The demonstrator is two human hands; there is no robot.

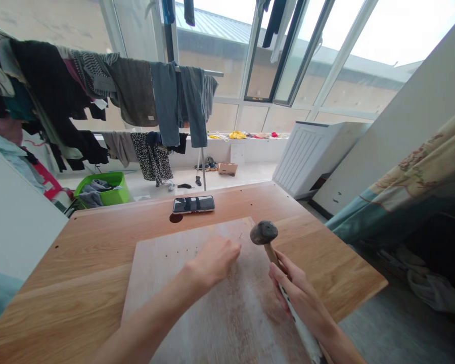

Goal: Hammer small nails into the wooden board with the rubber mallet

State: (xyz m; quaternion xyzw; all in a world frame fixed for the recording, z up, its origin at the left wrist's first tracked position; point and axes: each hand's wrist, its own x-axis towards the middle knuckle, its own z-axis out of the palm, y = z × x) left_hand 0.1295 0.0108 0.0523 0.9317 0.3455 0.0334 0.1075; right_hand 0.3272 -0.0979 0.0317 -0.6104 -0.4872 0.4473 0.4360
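My left hand (pixel 218 258) is closed in a pinch over the board's far right part, with a thin nail (pixel 240 235) sticking up from the fingertips. Beneath it a pale wooden board (pixel 151 283) lies flat. Several small dark dots, nails or holes, run in a line to the left of that hand. My right hand (pixel 298 285) wraps around the handle of a rubber mallet (pixel 264 232). Its black head is raised a little to the right of the nail, apart from it. The lower end of the handle runs back toward the bottom edge of the view.
The board rests on a wooden table (pixel 87 263). Beyond it lie a phone (pixel 194 204) and a round dark hole in the tabletop. Behind are a green basket (pixel 102 188), a clothes rack with laundry (pixel 167 101) and a white appliance (pixel 314 156). A curtain (pixel 409 172) hangs at right.
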